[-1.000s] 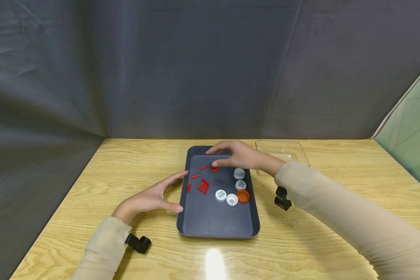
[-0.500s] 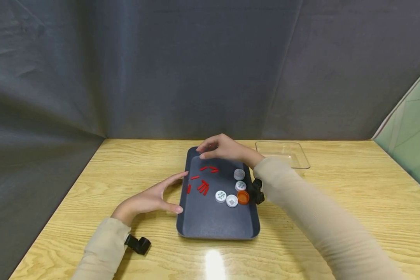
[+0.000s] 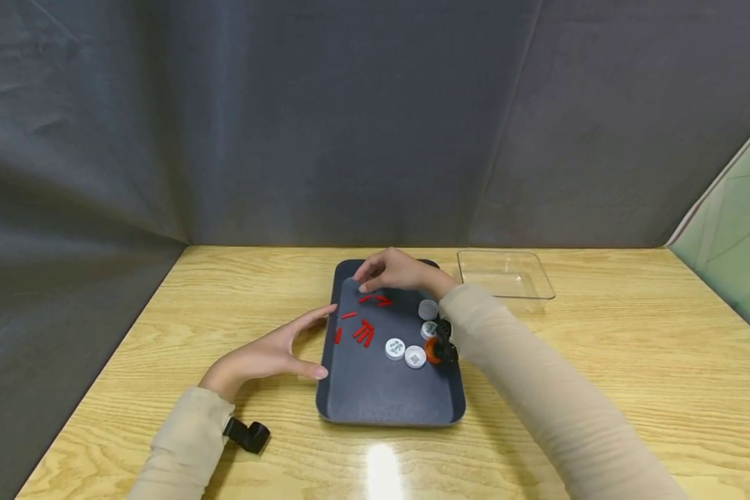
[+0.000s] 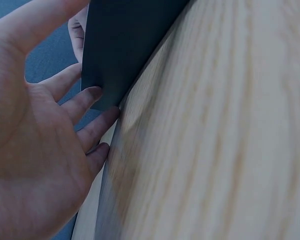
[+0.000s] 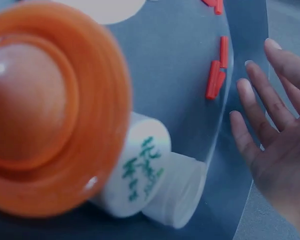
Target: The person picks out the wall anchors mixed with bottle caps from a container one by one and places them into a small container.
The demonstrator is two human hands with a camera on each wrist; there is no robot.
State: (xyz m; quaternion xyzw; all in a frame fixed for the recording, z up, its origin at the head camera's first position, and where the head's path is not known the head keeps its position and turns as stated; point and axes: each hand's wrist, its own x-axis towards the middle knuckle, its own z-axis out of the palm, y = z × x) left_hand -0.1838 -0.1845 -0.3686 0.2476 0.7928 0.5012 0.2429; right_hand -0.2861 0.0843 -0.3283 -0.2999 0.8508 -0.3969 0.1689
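A dark grey tray (image 3: 387,403) lies on the table, holding several small red sticks (image 3: 362,333) on its left half. White round caps (image 3: 395,348) and an orange cap (image 3: 433,351), partly hidden by the right wrist camera, lie on its right. The left hand (image 3: 269,357) spreads thumb and fingers along the tray's left edge, fingertips touching or nearly touching the rim. Over the tray's far left part hovers the right hand (image 3: 390,271), loosely bent, just beyond the red sticks. In the right wrist view its fingers (image 5: 262,102) are apart, with nothing visible between them.
A clear plastic box (image 3: 506,274) stands at the back right, behind the right forearm. A dark cloth screen (image 3: 375,125) rises along the table's far edge. The wooden table (image 3: 631,333) extends to both sides of the tray.
The right hand has moved left and away from above the red sticks, rising, then dropping slightly toward the tray's far left corner. Its wrist now covers part of the orange cap. The left hand stays put.
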